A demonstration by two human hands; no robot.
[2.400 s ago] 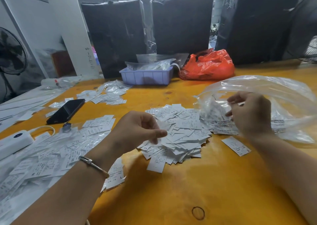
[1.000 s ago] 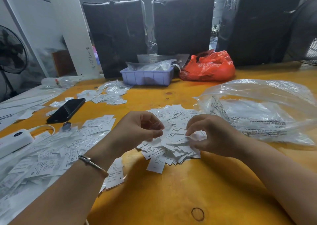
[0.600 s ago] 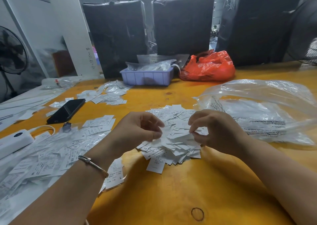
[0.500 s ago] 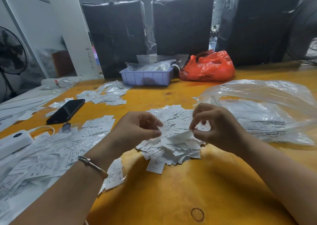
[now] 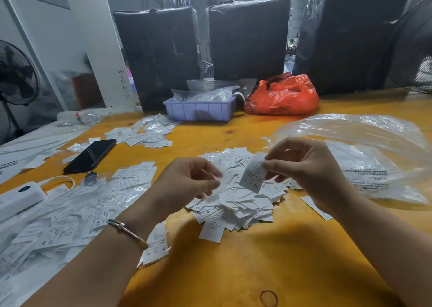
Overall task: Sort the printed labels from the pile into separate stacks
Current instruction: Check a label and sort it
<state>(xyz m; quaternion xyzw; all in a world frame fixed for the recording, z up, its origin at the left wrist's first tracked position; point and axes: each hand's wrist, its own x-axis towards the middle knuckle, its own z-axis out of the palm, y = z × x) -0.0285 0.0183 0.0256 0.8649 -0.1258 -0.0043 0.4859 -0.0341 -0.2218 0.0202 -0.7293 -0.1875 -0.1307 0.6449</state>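
Pinching a single white label [image 5: 253, 174] marked XL between thumb and fingertips, the right hand [image 5: 306, 168] holds it lifted above the central pile of labels [image 5: 236, 201], tilted so its printed face shows. The left hand [image 5: 187, 180] hangs just beside it over the pile's left edge, its fingers curled with the thumb drawn toward them; a blurred white slip sits at its fingertips, but I cannot tell whether it is really gripped. A thin metal bracelet [image 5: 127, 228] circles the left wrist. The pile lies loose and jumbled on the yellow wooden table [image 5: 233, 271], with size letters such as XS and S readable on some pieces. To the left, a wide spread of labels [image 5: 70, 213] covers the table's near-left part, and a smaller scatter [image 5: 145, 136] lies farther back. A black phone [image 5: 91, 155] rests between those two groups, and a white power bank [image 5: 18, 195] with a cable sits at the left edge. To the right of the pile lies a clear plastic bag [image 5: 364, 152] with printed warning text. At the back of the table stand a lilac plastic tray [image 5: 198, 110] holding clear packets and, just beside it, an orange plastic bag [image 5: 285, 96].
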